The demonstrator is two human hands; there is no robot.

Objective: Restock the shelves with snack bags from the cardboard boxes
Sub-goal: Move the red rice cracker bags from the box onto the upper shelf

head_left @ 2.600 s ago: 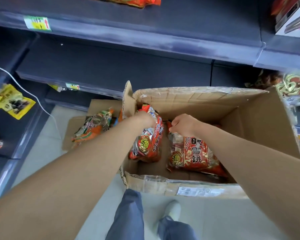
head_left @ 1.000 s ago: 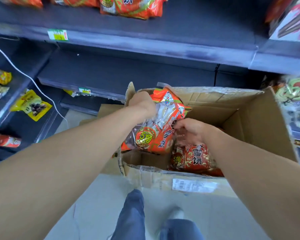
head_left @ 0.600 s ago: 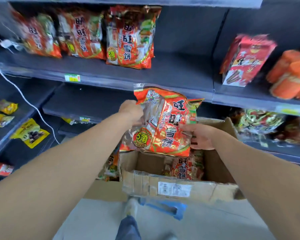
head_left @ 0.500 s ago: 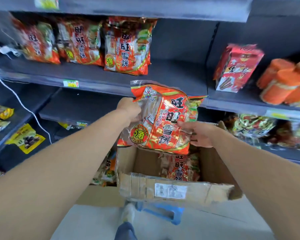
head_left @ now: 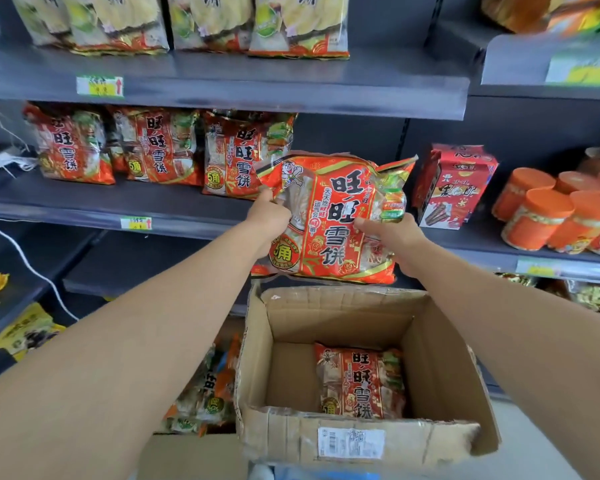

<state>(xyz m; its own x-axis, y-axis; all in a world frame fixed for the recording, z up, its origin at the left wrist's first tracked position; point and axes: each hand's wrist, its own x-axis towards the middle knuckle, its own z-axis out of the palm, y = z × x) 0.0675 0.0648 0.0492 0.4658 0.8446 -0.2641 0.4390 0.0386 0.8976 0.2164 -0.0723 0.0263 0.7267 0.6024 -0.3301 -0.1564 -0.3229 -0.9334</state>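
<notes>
Gripping the rice cracker bag [head_left: 329, 220] with left hand [head_left: 269, 220] and right hand [head_left: 388, 237] closed on its sides, a careless push risks toppling the shelved bags [head_left: 236, 154].

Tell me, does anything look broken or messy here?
Yes. The cardboard box has a crumpled, torn front edge. Left of it, snack bags lie in a jumbled pile down low instead of standing in a row. A white cable dangles across the left shelves.

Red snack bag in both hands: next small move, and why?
Probably push the red snack bag forward onto the middle shelf, just right of the three matching bags. Left hand and right hand hold it upright at shelf height; that spot looks bare.
</notes>
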